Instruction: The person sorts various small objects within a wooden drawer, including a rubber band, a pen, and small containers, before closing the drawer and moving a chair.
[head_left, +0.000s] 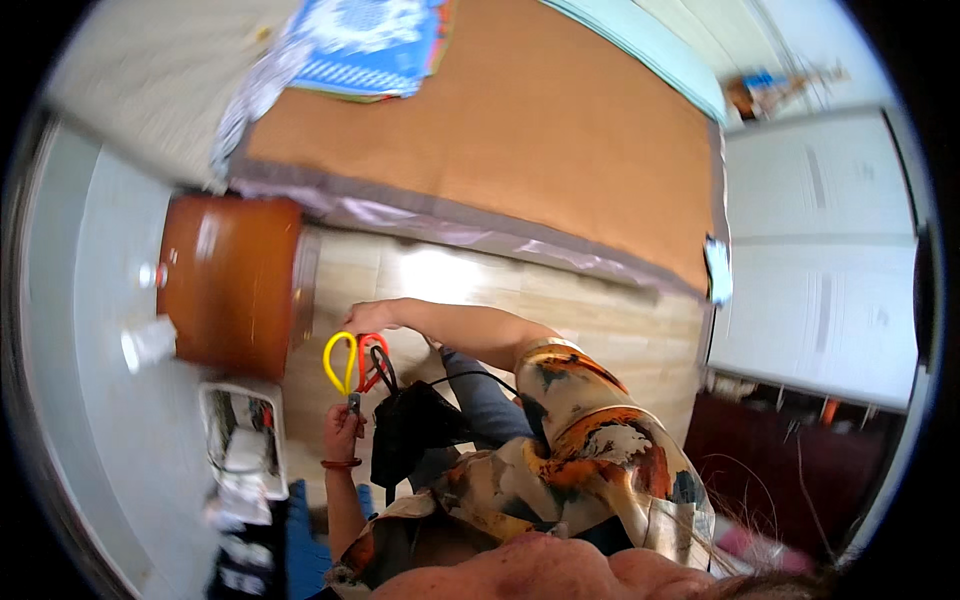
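Observation:
A pair of scissors (pixel 342 364) with large yellow and red handle loops stands between my hands, left of centre. My left hand (pixel 343 428), below it with a reddish bracelet at the wrist, is closed around the metal end. At the top of the loops my right hand (pixel 368 317) has its fingers curled against the handles, slightly blurred; its arm reaches across from the right. Just right of the scissors hangs a black bag (pixel 408 428) in front of my body, and a black loop stands up beside the red handle. The blade tips are hidden in my left hand.
A bed (pixel 480 130) with a brown cover spans the far side. On the left stand a brown wooden cabinet (pixel 228 285), a white cup (pixel 149 344) and a white bin (pixel 275 470) of mixed items. White cabinets (pixel 812 260) stand on the right. Blue folded cloth (pixel 365 45) lies on the bed.

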